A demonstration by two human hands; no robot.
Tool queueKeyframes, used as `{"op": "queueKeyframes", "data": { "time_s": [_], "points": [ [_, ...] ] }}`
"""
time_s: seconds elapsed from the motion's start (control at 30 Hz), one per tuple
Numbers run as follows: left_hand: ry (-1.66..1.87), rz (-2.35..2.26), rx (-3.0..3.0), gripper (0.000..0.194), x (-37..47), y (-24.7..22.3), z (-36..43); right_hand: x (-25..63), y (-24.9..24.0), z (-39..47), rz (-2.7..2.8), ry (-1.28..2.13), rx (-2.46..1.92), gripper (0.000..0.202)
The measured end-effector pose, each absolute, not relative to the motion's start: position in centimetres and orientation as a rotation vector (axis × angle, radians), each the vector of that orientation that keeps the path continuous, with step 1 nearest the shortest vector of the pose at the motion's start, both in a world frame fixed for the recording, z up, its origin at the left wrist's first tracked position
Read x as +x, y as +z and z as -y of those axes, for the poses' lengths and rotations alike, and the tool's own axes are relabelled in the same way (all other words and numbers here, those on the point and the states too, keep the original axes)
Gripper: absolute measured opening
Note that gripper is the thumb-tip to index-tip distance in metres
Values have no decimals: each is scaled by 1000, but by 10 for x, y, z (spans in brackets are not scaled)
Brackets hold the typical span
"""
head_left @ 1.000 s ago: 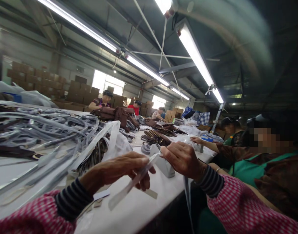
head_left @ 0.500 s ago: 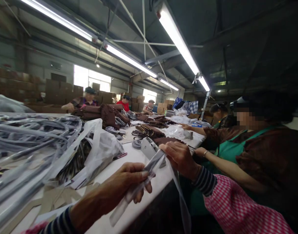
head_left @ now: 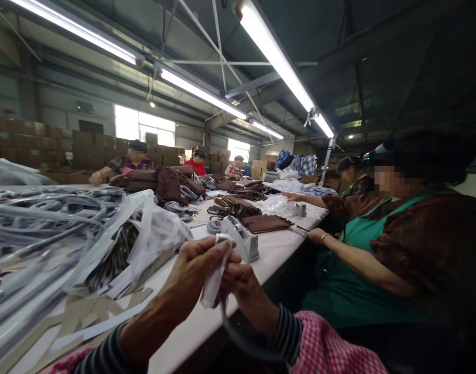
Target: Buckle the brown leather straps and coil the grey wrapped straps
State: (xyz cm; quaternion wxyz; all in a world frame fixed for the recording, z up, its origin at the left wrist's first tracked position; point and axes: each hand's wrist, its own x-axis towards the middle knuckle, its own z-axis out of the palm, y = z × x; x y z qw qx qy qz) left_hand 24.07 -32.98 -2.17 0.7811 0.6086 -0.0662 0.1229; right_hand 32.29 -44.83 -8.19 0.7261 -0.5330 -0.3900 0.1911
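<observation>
My left hand (head_left: 197,262) is closed in a pinch on a strap in whitish plastic wrapping (head_left: 211,288), held above the table's near edge. Close against it, my right hand (head_left: 248,285) has its fingers curled round the side of the same wrapped strap. A greyish length of the strap hangs below my right hand, blurred near the bottom. Just beyond my hands stands a white tape dispenser (head_left: 246,244). My fingers partly hide the folded end.
Plastic-wrapped straps (head_left: 66,218) pile up on the left, beside an open plastic bag (head_left: 160,228) of flat pieces. Card strips (head_left: 90,317) lie in front. Brown fabric pieces (head_left: 267,223) are farther along. A co-worker in a green apron (head_left: 362,275) sits close on the right.
My right hand has come down and left to meet my left hand. The wrapped strap, stretched between them before, is now bunched together. The tape dispenser shows more fully.
</observation>
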Motion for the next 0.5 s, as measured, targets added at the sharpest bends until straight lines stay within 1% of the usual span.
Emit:
{"op": "queueKeyframes", "data": {
  "time_s": [0.1, 0.17, 0.23, 0.33, 0.4, 0.47, 0.5],
  "points": [
    [477, 111, 1426, 30, 248, -34, 329, 293, -107, 438, 717, 605, -1098, 59],
    [612, 152, 1540, 25, 251, -44, 324, 283, -114, 440, 663, 701, -1101, 60],
    [706, 278, 1756, 22, 255, -54, 315, 277, -116, 447, 640, 770, -1120, 60],
    [706, 552, 2085, 21, 260, -69, 298, 272, -107, 464, 683, 857, -1207, 56],
    [657, 645, 2173, 25, 262, -79, 287, 275, -96, 480, 712, 832, -1327, 45],
    [611, 677, 2220, 27, 263, -87, 280, 286, -80, 495, 699, 700, -1472, 34],
    [579, 689, 2254, 26, 263, -91, 278, 294, -70, 502, 695, 609, -1544, 33]
  ]
}}
